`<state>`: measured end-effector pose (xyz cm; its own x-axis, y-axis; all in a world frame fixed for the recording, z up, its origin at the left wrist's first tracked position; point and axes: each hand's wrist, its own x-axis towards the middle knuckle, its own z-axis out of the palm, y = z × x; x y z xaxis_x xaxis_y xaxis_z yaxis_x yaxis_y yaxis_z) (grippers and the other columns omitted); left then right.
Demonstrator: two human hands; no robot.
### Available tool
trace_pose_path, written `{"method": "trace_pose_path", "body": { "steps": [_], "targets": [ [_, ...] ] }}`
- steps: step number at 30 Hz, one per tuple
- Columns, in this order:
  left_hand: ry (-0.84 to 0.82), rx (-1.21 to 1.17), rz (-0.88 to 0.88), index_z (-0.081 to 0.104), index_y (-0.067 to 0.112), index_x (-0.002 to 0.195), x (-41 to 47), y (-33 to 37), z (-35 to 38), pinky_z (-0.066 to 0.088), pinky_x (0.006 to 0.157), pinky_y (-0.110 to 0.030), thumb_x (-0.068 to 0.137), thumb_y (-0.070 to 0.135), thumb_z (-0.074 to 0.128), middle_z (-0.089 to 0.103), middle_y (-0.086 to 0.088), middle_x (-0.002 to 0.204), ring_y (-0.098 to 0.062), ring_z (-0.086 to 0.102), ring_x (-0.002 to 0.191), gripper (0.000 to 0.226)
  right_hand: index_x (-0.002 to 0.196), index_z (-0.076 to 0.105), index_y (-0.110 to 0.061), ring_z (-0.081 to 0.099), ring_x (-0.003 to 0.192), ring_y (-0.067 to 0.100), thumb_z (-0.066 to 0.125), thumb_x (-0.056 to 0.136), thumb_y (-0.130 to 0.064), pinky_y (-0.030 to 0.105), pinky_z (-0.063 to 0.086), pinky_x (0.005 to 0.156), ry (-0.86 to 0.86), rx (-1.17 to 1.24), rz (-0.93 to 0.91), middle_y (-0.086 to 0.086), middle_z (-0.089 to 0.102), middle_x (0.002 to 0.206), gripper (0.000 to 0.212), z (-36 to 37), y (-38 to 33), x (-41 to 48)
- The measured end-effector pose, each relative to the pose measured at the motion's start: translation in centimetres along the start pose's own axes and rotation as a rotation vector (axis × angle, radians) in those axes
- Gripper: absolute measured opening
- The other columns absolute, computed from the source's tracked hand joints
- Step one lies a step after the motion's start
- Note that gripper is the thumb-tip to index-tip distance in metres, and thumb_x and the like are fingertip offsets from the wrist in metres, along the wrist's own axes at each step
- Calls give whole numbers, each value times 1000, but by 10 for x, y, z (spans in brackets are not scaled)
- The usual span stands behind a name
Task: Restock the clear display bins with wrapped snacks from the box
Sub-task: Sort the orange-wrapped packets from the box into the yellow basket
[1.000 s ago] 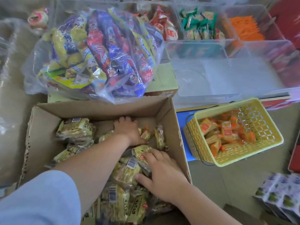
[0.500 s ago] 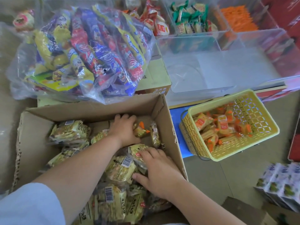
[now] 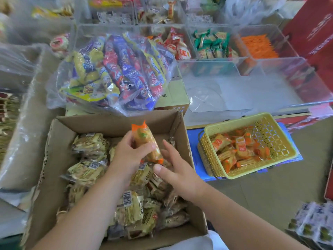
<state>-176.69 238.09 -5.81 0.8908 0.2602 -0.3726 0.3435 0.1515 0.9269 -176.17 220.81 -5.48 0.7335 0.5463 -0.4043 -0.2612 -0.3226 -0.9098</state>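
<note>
Nearest to the viewer, an open cardboard box (image 3: 52,165) is taking the lower left of the view, and many yellow-wrapped packs (image 3: 86,170) are lying inside it. Over these packs the left hand (image 3: 129,156) is grasping one orange-wrapped snack (image 3: 146,139), with fingers and thumb curled round its middle. It is holding the snack tilted above the inside of the box, one orange end pointing up. The right hand (image 3: 177,171) is hovering just beside the lower end of this snack. Its fingers are straight and relaxed and are grasping nothing; I cannot tell whether they are touching the wrapper. To the right of the box, a yellow basket (image 3: 282,141) is sitting on a blue surface (image 3: 192,139), and more orange snacks (image 3: 239,148) are lying in it. Behind the box, a clear plastic bag (image 3: 117,74) of blue, red and yellow packets is resting on a closed carton (image 3: 177,94). Farther back on the right, the clear display bins (image 3: 270,87) are standing in rows. The far ones are holding red-and-white packets (image 3: 177,48), green packets (image 3: 210,44) and orange sticks (image 3: 257,46).
</note>
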Motion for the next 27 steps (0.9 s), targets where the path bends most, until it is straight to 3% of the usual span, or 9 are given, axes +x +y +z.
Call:
{"method": "trace_pose_path", "body": {
  "steps": [2, 5, 7, 9, 14, 18, 23, 25, 27],
  "targets": [
    [-28, 3, -48, 73, 33, 92, -22, 0, 9, 53, 76, -39, 52, 48, 82, 76, 2, 87, -20, 71, 82, 44, 155, 25, -39, 49, 133, 0, 61, 75, -76, 33, 46, 108, 13, 101, -26, -13, 47, 149, 96, -9, -5, -13],
    [-79, 115, -44, 71, 25, 98, -45, -4, 33, 55, 78, -40, 59, 56, 83, 78, -4, 94, -20, 75, 89, 52, 133, 57, -41, 63, 110, -3, 53, 84, -64, 27, 57, 86, -37, 178, -29, -20, 66, 118, 54, -30, -8, -31],
    [-83, 275, 10, 66, 30, 95, -51, -7, 53, 55, 74, -43, 62, 58, 83, 75, 1, 89, -16, 72, 83, 46, 118, 68, -36, 64, 98, 3, 54, 88, -58, 37, 61, 82, -46, 189, -1, -2, 68, 108, 39, -47, -5, -40],
    [-73, 485, 45, 61, 38, 91, -55, -9, 78, 50, 65, -37, 58, 59, 80, 71, 12, 81, -3, 66, 71, 44, 111, 69, -29, 63, 92, 11, 59, 89, -50, 40, 62, 80, -27, 165, 22, 10, 65, 108, 32, -71, 4, -48],
    [-70, 646, -8, 59, 45, 104, -53, -8, 151, 55, 71, -29, 39, 71, 86, 73, 22, 91, 5, 67, 80, 75, 88, 67, -33, 64, 77, 11, 61, 83, -56, 28, 54, 67, -63, 140, 12, -6, 66, 81, 25, -156, 32, -61],
    [49, 847, 40, 58, 40, 108, -40, -9, 192, 56, 81, -37, 50, 79, 69, 68, 19, 93, -5, 65, 87, 71, 92, 65, -32, 64, 79, 8, 61, 94, -48, 39, 56, 71, 163, -113, 14, -5, 69, 85, 17, -236, 64, -61],
    [15, 937, 43, 46, 46, 106, -30, -22, 238, 52, 68, -32, 68, 73, 64, 65, 18, 87, -4, 64, 80, 50, 109, 60, -36, 61, 83, 10, 64, 94, -42, 31, 48, 69, 316, -689, 64, -14, 66, 99, 17, -318, 97, -66],
    [9, 962, 74, 47, 47, 116, -22, -30, 254, 51, 78, -32, 77, 62, 72, 63, 20, 104, -10, 65, 96, 49, 121, 59, -36, 61, 91, 13, 64, 93, -41, 32, 49, 74, 310, -815, 91, -11, 65, 112, 29, -334, 105, -68],
    [7, 948, 93, 45, 41, 138, -13, -36, 264, 45, 97, -28, 78, 54, 78, 55, 17, 131, -10, 57, 120, 70, 134, 54, -37, 61, 107, 16, 63, 92, -45, 34, 51, 84, 278, -862, 105, -9, 59, 127, 44, -340, 110, -69]
  ]
}}
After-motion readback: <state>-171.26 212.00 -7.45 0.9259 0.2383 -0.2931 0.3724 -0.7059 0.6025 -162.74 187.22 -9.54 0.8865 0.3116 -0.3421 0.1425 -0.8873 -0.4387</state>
